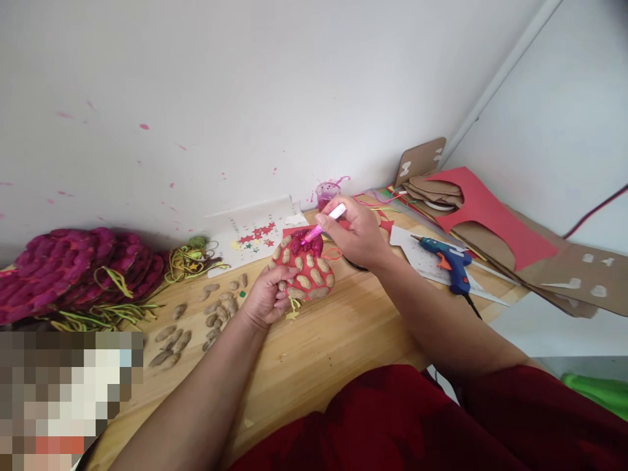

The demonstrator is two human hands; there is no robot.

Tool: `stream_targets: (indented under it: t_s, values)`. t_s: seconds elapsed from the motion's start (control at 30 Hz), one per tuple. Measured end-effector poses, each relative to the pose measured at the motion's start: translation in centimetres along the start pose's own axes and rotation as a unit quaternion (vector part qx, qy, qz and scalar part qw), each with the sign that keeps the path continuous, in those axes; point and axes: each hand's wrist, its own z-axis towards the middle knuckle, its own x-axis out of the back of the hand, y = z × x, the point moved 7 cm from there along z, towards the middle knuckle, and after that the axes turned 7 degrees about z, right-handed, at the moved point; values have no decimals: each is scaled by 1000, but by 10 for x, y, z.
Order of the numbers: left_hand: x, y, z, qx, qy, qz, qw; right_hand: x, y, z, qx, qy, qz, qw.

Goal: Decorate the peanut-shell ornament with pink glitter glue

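Note:
My left hand (267,291) grips the lower left edge of a round red disc (310,267) covered with peanuts. Dark pink wet-looking paint coats the peanuts (307,243) at its upper part, while the lower ones are bare. In my right hand (360,232) is a white-handled paintbrush (324,222), its pink end down against the painted peanuts. Yellow-green yarn (293,309) hangs from the disc's bottom edge. Behind my right hand stands a clear cup (328,193) smeared with pink paint.
Loose peanuts (220,313) lie left of my left hand. Farther left are stacked pink-painted discs (63,268) with yarn. Star cutouts (258,234) rest on white paper. To the right are a blue glue gun (449,261), red sheet (490,216) and cardboard (583,268).

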Motion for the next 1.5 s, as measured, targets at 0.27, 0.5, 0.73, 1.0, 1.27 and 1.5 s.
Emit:
stream_targets:
  t_s: [0.27, 0.5, 0.73, 1.0, 1.27, 1.5]
  values:
    - [1, -2, 1, 2, -7, -21, 1000, 2, -8, -1, 41, 12, -19, 999]
    - [-2, 0, 0, 2, -8, 8, 1000, 0, -15, -4, 73, 23, -46, 996]
    - [-2, 2, 0, -21, 11, 2, 1000, -15, -29, -13, 108, -13, -96, 989]
    - [-3, 4, 1, -24, 20, 9, 999, -14, -24, -10, 81, -32, -64, 994]
    - [-3, 4, -1, -21, 27, 10, 999, -10, -17, -5, 66, -52, -30, 996]
    - [-1, 4, -1, -15, 47, 18, 999, -8, -16, -6, 67, -15, -25, 997]
